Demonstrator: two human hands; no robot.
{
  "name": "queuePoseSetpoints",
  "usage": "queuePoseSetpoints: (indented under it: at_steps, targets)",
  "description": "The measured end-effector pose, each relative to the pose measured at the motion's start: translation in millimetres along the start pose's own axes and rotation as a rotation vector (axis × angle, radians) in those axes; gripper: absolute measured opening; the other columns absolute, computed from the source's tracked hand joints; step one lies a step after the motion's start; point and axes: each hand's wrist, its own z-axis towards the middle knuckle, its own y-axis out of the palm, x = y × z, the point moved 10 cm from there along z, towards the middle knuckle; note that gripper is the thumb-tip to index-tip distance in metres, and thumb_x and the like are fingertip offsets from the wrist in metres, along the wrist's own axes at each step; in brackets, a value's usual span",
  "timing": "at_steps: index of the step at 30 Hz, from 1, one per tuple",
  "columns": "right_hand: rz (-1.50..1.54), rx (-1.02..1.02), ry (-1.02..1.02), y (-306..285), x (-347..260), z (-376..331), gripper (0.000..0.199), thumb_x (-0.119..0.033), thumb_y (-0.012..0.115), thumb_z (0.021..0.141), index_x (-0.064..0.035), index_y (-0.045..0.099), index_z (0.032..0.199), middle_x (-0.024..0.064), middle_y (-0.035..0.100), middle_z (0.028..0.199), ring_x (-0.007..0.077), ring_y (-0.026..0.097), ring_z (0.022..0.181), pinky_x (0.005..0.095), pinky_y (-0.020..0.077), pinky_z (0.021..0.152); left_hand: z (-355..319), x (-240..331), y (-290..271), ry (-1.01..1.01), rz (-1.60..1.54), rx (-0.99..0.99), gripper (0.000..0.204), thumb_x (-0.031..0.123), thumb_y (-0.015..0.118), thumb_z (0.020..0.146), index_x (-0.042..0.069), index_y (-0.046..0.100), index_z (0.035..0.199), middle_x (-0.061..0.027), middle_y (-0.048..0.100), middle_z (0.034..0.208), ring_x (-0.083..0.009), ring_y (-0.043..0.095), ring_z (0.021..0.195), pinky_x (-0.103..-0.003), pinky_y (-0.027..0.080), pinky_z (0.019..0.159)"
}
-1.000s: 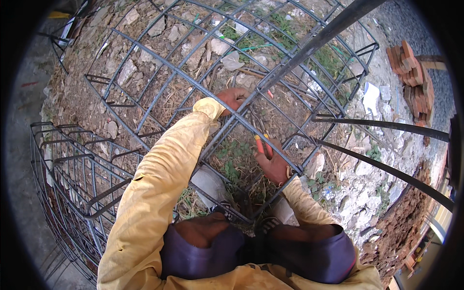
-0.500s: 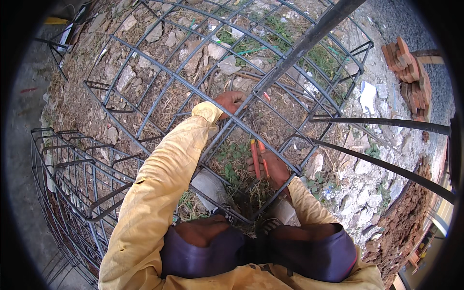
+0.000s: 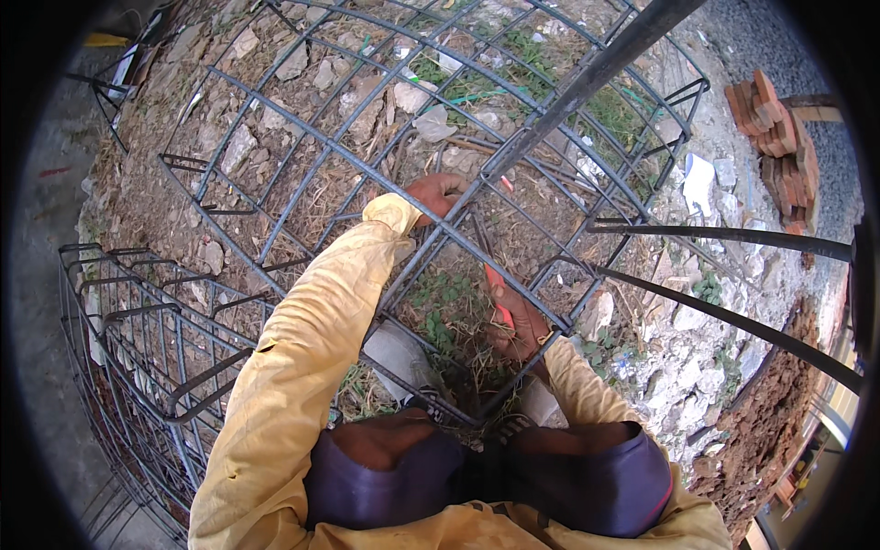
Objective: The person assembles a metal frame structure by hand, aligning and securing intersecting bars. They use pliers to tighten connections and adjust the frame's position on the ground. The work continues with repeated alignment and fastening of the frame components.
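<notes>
A cage of grey steel reinforcing bars [image 3: 344, 149] spans the ground in front of me. My left hand [image 3: 434, 196] is by a bar crossing near the middle, fingers curled in; what they hold is hidden. Below that crossing, inside the cage, my right hand [image 3: 519, 330] is closed on the red handles of a pair of pincers [image 3: 496, 279]. The dark jaws point up toward the crossing near my left hand; their tips are partly behind the bars. A thick dark bar [image 3: 587, 82] slants from the crossing to the upper right.
More bent-bar cages [image 3: 137, 316] lie at the left. Two dark bars [image 3: 733, 312] run out to the right. Beyond them are stacked red bricks [image 3: 775, 151] and broken rubble [image 3: 683, 367]. Stones, dry grass and weeds [image 3: 442, 330] cover the ground under the cage.
The pincers' red handles, spread apart before, are now squeezed close together in my right hand. That hand has turned slightly. My left hand stays in place.
</notes>
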Motion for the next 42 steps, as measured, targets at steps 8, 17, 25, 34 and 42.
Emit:
queuePoseSetpoints:
  at_steps: [8, 17, 25, 34, 42]
  targets:
    - [-1.328, 0.493, -0.713, -14, -53, -11, 0.054, -0.034, 0.06, 0.093, 0.0009, 0.049, 0.133, 0.015, 0.061, 0.105, 0.0273, 0.058, 0.098, 0.0375, 0.0475, 0.086, -3, 2, -2, 0.054, -0.031, -0.021, 0.031, 0.022, 0.063, 0.087, 0.003, 0.062, 0.111, -0.0121, 0.067, 0.097, -0.0227, 0.062, 0.091, -0.04, 0.047, 0.085]
    - [0.246, -0.397, 0.015, 19, 7, 8, 0.051, -0.045, 0.051, 0.099, -0.0065, 0.049, 0.132, 0.0077, 0.061, 0.101, 0.0196, 0.061, 0.087, 0.0328, 0.0515, 0.07, -2, 6, -4, 0.006, 0.144, -0.019, 0.036, 0.017, 0.063, 0.087, 0.009, 0.062, 0.122, -0.0163, 0.067, 0.114, -0.0301, 0.063, 0.109, -0.04, 0.046, 0.094]
    - [-0.128, 0.058, 0.033, 21, 1, 2, 0.049, -0.053, 0.047, 0.098, -0.0155, 0.05, 0.13, 0.0063, 0.065, 0.094, 0.0157, 0.065, 0.075, 0.0274, 0.0541, 0.06, 0, -17, -1, 0.022, 0.106, 0.001, 0.032, 0.018, 0.063, 0.088, 0.009, 0.064, 0.119, -0.0123, 0.067, 0.109, -0.0264, 0.063, 0.102, -0.038, 0.047, 0.09]
    - [0.168, -0.103, 0.172, 21, 15, 9, 0.036, -0.042, 0.061, 0.095, -0.0166, 0.054, 0.119, -0.0008, 0.056, 0.074, 0.0123, 0.055, 0.053, 0.0289, 0.0474, 0.047, -8, 2, -4, 0.051, 0.154, 0.056, 0.032, 0.015, 0.061, 0.089, 0.011, 0.064, 0.12, -0.0143, 0.068, 0.109, -0.0286, 0.065, 0.099, -0.039, 0.049, 0.087]
    - [0.097, -0.159, 0.073, 9, 14, 9, 0.028, -0.035, 0.065, 0.091, -0.0113, 0.059, 0.105, -0.0019, 0.053, 0.075, 0.0112, 0.053, 0.053, 0.0284, 0.0454, 0.049, -5, -12, 1, 0.028, 0.185, 0.019, 0.035, 0.024, 0.06, 0.092, 0.011, 0.06, 0.125, -0.0147, 0.067, 0.114, -0.0304, 0.065, 0.103, -0.039, 0.048, 0.09]
